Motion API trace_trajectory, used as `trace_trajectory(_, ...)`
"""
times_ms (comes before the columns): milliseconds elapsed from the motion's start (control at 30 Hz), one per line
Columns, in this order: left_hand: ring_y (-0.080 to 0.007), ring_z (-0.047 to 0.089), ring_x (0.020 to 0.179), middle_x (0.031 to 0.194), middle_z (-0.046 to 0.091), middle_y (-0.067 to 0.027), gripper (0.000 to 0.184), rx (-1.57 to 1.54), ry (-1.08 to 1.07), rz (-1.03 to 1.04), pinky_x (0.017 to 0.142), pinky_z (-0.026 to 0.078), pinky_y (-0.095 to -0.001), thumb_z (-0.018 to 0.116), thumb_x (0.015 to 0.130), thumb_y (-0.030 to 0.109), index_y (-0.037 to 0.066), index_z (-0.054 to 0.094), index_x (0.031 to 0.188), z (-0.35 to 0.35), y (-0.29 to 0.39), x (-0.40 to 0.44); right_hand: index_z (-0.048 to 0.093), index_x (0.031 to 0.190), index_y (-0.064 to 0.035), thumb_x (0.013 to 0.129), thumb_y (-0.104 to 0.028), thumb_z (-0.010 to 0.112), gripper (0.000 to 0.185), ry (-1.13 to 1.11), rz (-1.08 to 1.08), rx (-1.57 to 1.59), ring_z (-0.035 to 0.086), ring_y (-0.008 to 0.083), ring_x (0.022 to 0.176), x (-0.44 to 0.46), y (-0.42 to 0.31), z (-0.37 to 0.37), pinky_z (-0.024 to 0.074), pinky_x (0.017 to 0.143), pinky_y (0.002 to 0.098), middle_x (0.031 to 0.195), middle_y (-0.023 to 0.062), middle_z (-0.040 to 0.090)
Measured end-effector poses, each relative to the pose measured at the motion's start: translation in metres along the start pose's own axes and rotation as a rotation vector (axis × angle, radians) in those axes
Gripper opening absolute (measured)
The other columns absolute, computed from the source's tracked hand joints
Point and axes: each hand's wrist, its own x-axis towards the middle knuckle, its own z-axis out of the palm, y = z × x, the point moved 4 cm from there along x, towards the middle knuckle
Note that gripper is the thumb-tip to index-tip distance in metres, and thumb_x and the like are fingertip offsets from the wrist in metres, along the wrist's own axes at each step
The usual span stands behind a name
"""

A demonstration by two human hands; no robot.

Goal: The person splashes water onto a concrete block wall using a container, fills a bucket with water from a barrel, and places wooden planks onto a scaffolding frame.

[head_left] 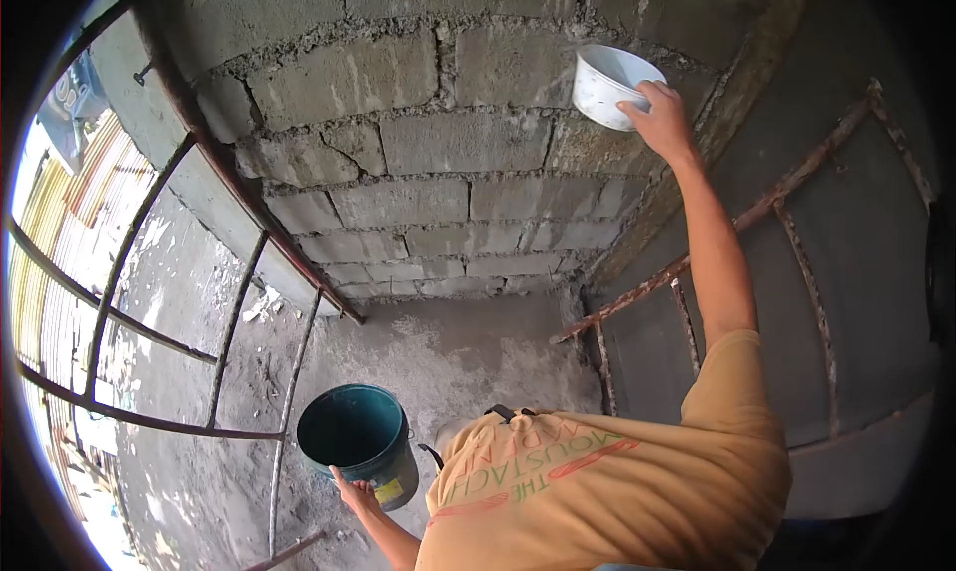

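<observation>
My right hand (659, 118) grips the rim of a white plastic tub (604, 93), its fingers wrapped over the edge. The tub is raised against the upper part of a grey block wall (428, 148), tilted. Down at the lower left, my left hand (356, 491) holds a dark green bucket (396, 471) by its side near the rim. The bucket's mouth faces up; its inside is dark, and I cannot make out what it contains. A yellow label (390, 491) shows on its side.
Metal bars (144, 317) form a frame at the left, with rubble on the ground (199, 452) beyond. A rusty ladder-like frame (797, 178) leans along the dark wall (737, 302) at the right. The concrete floor (448, 342) lies below the block wall.
</observation>
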Motion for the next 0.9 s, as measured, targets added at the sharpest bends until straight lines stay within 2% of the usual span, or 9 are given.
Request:
trace_trajectory(133, -0.0100, 0.035, 0.045, 0.057, 0.034, 0.0027, 0.063, 0.077, -0.136, 0.053, 0.042, 0.025, -0.0235, 0.070, 0.066, 0.071, 0.012, 0.051, 0.080, 0.036, 0.005, 0.003, 0.065, 0.095, -0.0009, 0.074, -0.023, 0.075, 0.032, 0.079, 0.112, -0.149, 0.056, 0.0393, 0.090, -0.080, 0.085, -0.039, 0.0454, 0.080, 0.0452, 0.095, 0.0166, 0.063)
trace_trajectory(200, -0.0104, 0.036, 0.048, 0.058, 0.034, 0.0018, 0.068, 0.264, 0.009, 0.066, 0.045, 0.027, -0.0253, 0.072, 0.063, 0.072, 0.010, 0.055, 0.086, 0.054, 0.015, -0.012, 0.064, 0.094, -0.0014, 0.075, -0.023, 0.074, 0.030, 0.048, 0.164, -0.189, 0.056, 0.0395, 0.088, -0.128, 0.113, -0.057, 0.0450, 0.078, 0.0458, 0.092, 0.0164, 0.062)
trace_trajectory(267, -0.0138, 0.038, 0.059, 0.067, 0.041, -0.0022, 0.076, 0.390, -0.009, 0.119, 0.055, 0.030, -0.0329, 0.072, 0.060, 0.073, 0.005, 0.060, 0.092, 0.070, 0.019, -0.024, 0.064, 0.092, -0.0005, 0.075, -0.021, 0.075, 0.029, 0.039, 0.241, -0.227, 0.057, 0.0369, 0.087, -0.175, 0.121, -0.079, 0.0453, 0.077, 0.0436, 0.091, 0.0148, 0.062)
trace_trajectory(400, -0.0140, 0.039, 0.056, 0.065, 0.040, -0.0024, 0.070, 0.622, 0.045, 0.155, 0.050, 0.031, -0.0323, 0.078, 0.062, 0.063, 0.001, 0.059, 0.089, 0.076, 0.012, -0.037, 0.064, 0.090, 0.0006, 0.075, -0.019, 0.075, 0.026, -0.040, 0.388, -0.082, 0.057, 0.0327, 0.085, -0.262, 0.131, -0.100, 0.0456, 0.074, 0.0404, 0.088, 0.0129, 0.062)
trace_trajectory(467, -0.0135, 0.038, 0.051, 0.063, 0.041, -0.0029, 0.060, 0.601, 0.053, 0.130, 0.045, 0.031, -0.0297, 0.079, 0.065, 0.053, 0.001, 0.059, 0.086, 0.062, 0.002, -0.034, 0.064, 0.088, 0.0012, 0.076, -0.016, 0.075, 0.024, -0.051, 0.451, -0.065, 0.058, 0.0293, 0.083, -0.301, 0.124, -0.105, 0.0456, 0.073, 0.0384, 0.087, 0.0112, 0.062)
trace_trajectory(500, -0.0130, 0.037, 0.047, 0.063, 0.042, -0.0025, 0.046, 0.566, 0.091, 0.111, 0.042, 0.029, -0.0268, 0.077, 0.067, 0.043, 0.003, 0.058, 0.082, 0.054, -0.002, -0.038, 0.064, 0.088, 0.0012, 0.076, -0.016, 0.075, 0.024, -0.076, 0.463, -0.054, 0.058, 0.0293, 0.083, -0.318, 0.121, -0.104, 0.0456, 0.073, 0.0384, 0.087, 0.0112, 0.062)
trace_trajectory(600, -0.0134, 0.040, 0.049, 0.063, 0.044, -0.0020, 0.039, 0.583, 0.126, 0.083, 0.044, 0.031, -0.0286, 0.074, 0.068, 0.039, 0.006, 0.057, 0.080, 0.022, -0.013, -0.045, 0.064, 0.087, 0.0004, 0.075, -0.014, 0.076, 0.022, -0.087, 0.468, 0.004, 0.057, 0.0290, 0.083, -0.359, 0.111, -0.103, 0.0458, 0.073, 0.0388, 0.086, 0.0106, 0.062)
trace_trajectory(700, -0.0142, 0.043, 0.051, 0.064, 0.046, -0.0020, 0.036, 0.593, 0.154, 0.041, 0.047, 0.035, -0.0298, 0.071, 0.069, 0.038, 0.007, 0.057, 0.082, -0.019, -0.027, -0.069, 0.064, 0.083, -0.0011, 0.072, -0.011, 0.078, 0.021, -0.135, 0.367, 0.062, 0.057, 0.0290, 0.081, -0.388, 0.101, -0.085, 0.0459, 0.072, 0.0401, 0.085, 0.0090, 0.062)
trace_trajectory(900, -0.0158, 0.048, 0.054, 0.068, 0.050, -0.0035, 0.038, 0.533, 0.293, -0.111, 0.051, 0.041, -0.0300, 0.068, 0.070, 0.038, 0.006, 0.056, 0.086, -0.140, -0.062, -0.094, 0.064, 0.081, -0.0016, 0.071, -0.008, 0.078, 0.019, -0.185, 0.288, 0.213, 0.056, 0.0296, 0.080, -0.425, 0.081, -0.026, 0.0453, 0.071, 0.0405, 0.084, 0.0090, 0.061)
